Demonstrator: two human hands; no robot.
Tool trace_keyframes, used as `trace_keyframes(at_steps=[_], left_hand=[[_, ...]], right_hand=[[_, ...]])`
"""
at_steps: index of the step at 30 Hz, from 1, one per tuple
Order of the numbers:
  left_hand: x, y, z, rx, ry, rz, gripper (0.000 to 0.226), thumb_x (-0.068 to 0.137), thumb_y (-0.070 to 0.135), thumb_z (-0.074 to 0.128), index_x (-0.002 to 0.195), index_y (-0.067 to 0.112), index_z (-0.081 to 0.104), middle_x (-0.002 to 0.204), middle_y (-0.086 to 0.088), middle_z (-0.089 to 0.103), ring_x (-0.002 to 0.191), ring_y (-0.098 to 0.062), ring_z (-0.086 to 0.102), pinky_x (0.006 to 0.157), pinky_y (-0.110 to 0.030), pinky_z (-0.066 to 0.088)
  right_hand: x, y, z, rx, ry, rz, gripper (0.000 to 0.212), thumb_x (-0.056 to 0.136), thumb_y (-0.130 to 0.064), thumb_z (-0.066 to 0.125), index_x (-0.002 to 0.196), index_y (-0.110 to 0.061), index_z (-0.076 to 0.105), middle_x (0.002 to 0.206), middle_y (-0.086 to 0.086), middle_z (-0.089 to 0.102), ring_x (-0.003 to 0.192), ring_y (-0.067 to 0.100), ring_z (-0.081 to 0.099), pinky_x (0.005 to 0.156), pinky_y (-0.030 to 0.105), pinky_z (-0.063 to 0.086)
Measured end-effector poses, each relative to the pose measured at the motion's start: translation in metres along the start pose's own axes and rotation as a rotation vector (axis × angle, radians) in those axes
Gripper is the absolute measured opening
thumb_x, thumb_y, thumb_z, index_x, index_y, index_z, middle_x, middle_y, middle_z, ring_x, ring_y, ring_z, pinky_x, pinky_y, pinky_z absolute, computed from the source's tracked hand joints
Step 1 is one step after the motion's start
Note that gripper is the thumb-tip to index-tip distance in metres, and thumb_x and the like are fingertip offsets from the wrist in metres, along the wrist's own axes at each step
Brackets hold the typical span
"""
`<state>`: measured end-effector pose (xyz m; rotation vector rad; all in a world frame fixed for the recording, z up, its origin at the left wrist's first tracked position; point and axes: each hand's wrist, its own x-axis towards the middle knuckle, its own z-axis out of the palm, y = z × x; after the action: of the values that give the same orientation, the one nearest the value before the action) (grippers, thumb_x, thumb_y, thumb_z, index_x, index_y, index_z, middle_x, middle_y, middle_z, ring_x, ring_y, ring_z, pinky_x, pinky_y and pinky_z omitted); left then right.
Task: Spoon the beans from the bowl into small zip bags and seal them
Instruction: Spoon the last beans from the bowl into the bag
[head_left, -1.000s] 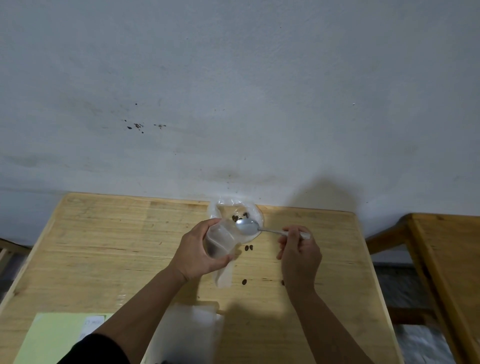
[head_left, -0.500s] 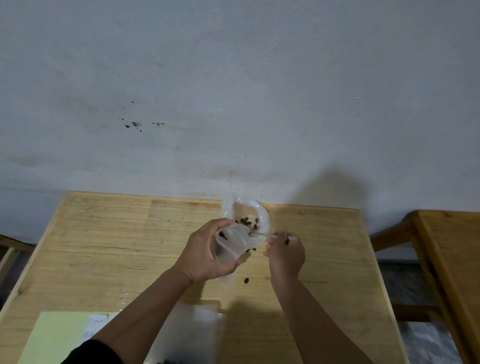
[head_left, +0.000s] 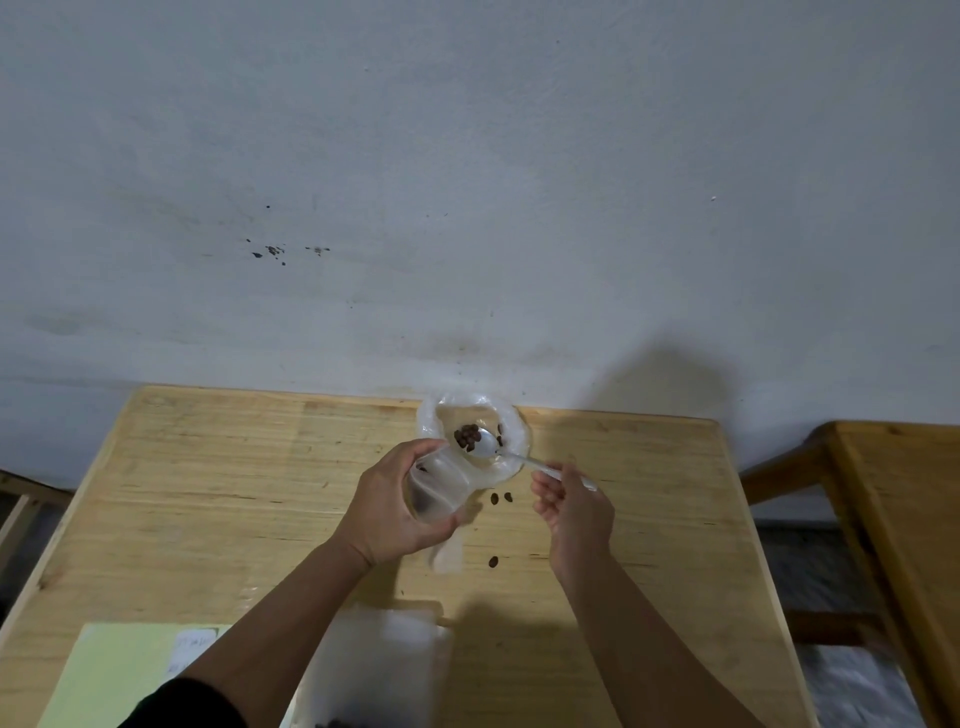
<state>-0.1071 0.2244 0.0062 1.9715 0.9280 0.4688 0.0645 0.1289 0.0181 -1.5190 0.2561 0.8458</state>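
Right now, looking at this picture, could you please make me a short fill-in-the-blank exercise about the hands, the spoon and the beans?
1. The right hand holds the spoon by its ____.
2. The left hand grips a small clear ____.
3. The spoon's scoop, over the bowl, carries dark ____.
4. Three loose beans lie on the wooden ____.

Missing words: handle; zip bag; beans; table

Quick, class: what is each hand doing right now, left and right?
Left hand: curled round the small zip bag, holding its mouth open.
Right hand: pinching the spoon by its handle, bowl loaded with beans.
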Motion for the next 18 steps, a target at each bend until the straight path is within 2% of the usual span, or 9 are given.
trace_keyframes(at_steps=[5,11,16,18], left_hand=[[0.003,0.003,0.001,-0.005,-0.009,-0.029,0.097,0.047,0.074,0.07,0.129,0.028,0.046,0.121,0.013,0.054,0.109,-0.004,0.053,0.092,-0.022,0.046],[0.006,0.005,0.002,-0.013,-0.013,-0.054,0.093,0.049,0.065,0.072,0.13,0.03,0.043,0.117,0.018,0.05,0.107,-0.004,0.052,0.091,-0.021,0.047],[0.007,0.003,0.003,-0.006,-0.012,-0.069,0.098,0.048,0.067,0.072,0.132,0.025,0.043,0.122,0.013,0.051,0.111,-0.007,0.051,0.095,-0.024,0.045],[0.007,0.005,0.004,-0.019,-0.007,-0.07,0.098,0.048,0.068,0.071,0.132,0.026,0.043,0.123,0.014,0.051,0.112,-0.005,0.05,0.094,-0.02,0.041]], right_hand=[[-0.01,-0.023,-0.008,-0.057,-0.005,-0.127,0.019,0.094,-0.011,0.048,0.088,-0.003,0.065,0.069,0.01,0.064,0.058,0.014,0.058,0.042,0.019,0.044],[-0.032,-0.047,-0.009,-0.133,-0.103,-0.289,0.021,0.095,-0.012,0.047,0.085,-0.002,0.062,0.062,0.007,0.06,0.049,0.01,0.054,0.038,0.019,0.04],[-0.049,-0.043,-0.01,-0.408,-0.191,-0.61,0.023,0.096,-0.012,0.046,0.082,-0.006,0.063,0.063,0.005,0.062,0.045,0.005,0.052,0.039,0.017,0.04],[-0.052,-0.041,-0.01,-0.388,-0.16,-0.678,0.023,0.096,-0.011,0.045,0.084,-0.004,0.063,0.062,0.004,0.061,0.046,0.004,0.052,0.039,0.016,0.04]])
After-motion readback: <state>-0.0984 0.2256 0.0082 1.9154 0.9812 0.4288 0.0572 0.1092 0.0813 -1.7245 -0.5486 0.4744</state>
